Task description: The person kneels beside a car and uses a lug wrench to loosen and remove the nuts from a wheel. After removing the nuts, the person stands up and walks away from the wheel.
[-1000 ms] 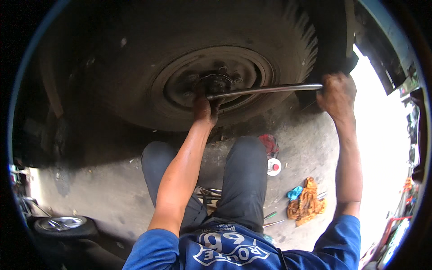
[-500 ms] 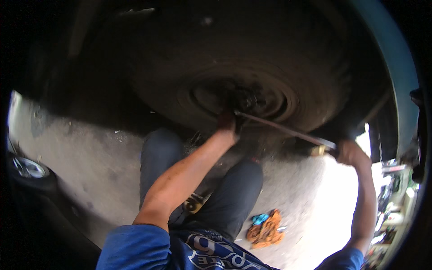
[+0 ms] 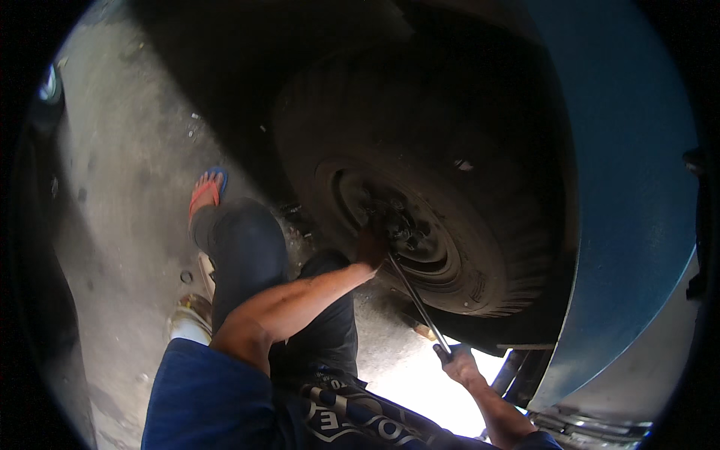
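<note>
A long metal wheel wrench (image 3: 416, 298) slants from the hub of a wheel down toward my right side. My right hand (image 3: 458, 364) is closed round its outer end. My left hand (image 3: 370, 244), in deep shadow, is closed about the inner end at the hub (image 3: 406, 234); its fingers are hard to make out. That hand also covers the wrench's head. The wheel's dark rim (image 3: 343, 196) shows several studs or nuts around the hub. Around it is a large treaded tyre (image 3: 491, 225), standing upright under a vehicle.
A blue body panel (image 3: 622, 195) curves down on the right of the tyre. My bent knee (image 3: 251, 238) and foot in a flip-flop (image 3: 206, 189) are left of the wheel. A small dark ring (image 3: 186, 277) lies on the concrete floor (image 3: 124, 225). Under the vehicle it is very dark.
The view has turned, so the wheel and blue panel show at another angle. The wrench now points more steeply downward, and my right hand is lower. My left hand stays at the hub.
</note>
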Demonstrator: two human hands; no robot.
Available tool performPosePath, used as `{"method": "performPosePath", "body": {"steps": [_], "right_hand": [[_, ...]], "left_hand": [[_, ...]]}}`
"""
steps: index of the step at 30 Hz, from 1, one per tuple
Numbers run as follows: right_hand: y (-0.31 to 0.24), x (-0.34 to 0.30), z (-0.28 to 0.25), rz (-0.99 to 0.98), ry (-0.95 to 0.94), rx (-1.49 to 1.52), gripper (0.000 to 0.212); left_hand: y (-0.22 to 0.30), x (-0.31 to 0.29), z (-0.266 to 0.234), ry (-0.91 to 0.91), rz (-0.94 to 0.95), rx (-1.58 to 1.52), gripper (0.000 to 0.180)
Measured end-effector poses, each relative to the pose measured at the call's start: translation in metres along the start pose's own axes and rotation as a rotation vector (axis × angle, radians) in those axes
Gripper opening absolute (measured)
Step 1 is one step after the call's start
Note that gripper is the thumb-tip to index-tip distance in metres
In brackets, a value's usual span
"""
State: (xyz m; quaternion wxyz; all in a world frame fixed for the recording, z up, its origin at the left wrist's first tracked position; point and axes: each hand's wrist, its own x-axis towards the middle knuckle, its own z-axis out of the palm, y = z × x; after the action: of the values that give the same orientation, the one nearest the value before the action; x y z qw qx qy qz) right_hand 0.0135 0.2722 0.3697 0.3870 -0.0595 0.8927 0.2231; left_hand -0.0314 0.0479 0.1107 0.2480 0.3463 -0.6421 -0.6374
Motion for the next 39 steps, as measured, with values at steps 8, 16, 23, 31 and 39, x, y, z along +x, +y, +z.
{"method": "performPosePath", "body": {"steps": [8, 16, 23, 31, 39], "right_hand": [[0.031, 0.078, 0.085, -0.329, 0.293, 0.053, 0.037], [0.006, 0.184, 0.193, -0.651, 0.749, 0.297, 0.030], [-0.001, 0.281, 0.211, -0.385, 0.630, 0.353, 0.033], [-0.001, 0.236, 0.195, -0.256, 0.683, 0.345, 0.033], [0.036, 0.071, 0.116, -0.036, 0.604, 0.130, 0.030]], "left_hand": [[0.007, -0.008, -0.013, -0.102, -0.078, -0.027, 0.036], [0.033, 0.003, -0.033, -0.125, -0.134, -0.022, 0.035], [0.010, 0.006, -0.034, -0.202, 0.095, -0.046, 0.032], [0.000, 0.017, -0.035, -0.252, 0.160, -0.188, 0.034], [-0.019, 0.014, -0.045, -0.418, -0.063, -0.369, 0.037]]}}
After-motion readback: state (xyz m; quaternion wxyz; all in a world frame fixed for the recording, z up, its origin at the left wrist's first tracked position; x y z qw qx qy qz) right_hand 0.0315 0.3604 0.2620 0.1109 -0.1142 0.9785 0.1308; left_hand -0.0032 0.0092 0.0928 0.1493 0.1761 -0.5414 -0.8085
